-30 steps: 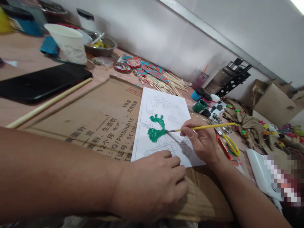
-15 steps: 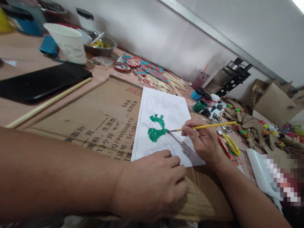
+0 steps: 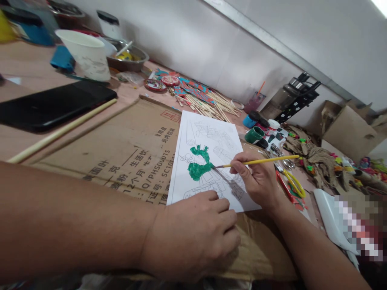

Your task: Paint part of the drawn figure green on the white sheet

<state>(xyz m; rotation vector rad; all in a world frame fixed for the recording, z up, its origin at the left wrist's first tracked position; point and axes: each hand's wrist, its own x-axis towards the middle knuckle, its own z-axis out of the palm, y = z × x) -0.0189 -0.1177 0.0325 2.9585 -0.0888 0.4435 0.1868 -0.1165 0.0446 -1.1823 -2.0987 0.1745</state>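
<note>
A white sheet with a line drawing (image 3: 208, 137) lies on flattened brown cardboard (image 3: 133, 149). Part of the drawing is painted green (image 3: 198, 163). My right hand (image 3: 258, 177) pinches a thin yellow paintbrush (image 3: 260, 162), whose tip touches the right edge of the green patch. My left hand (image 3: 193, 237) rests on the cardboard at the sheet's near edge, fingers curled under, pressing the paper's lower edge. Nothing shows inside its fingers.
Small paint pots (image 3: 255, 135) stand just beyond the sheet, with yellow-handled scissors (image 3: 292, 181) to the right. A pile of thin sticks (image 3: 208, 104), a white cup (image 3: 86, 54), a metal bowl (image 3: 128, 58), a black tablet (image 3: 51, 104) and a long wooden rod (image 3: 60, 131) lie on the table.
The brush tip shifted slightly along the right edge of the green patch. My left hand has stayed put.
</note>
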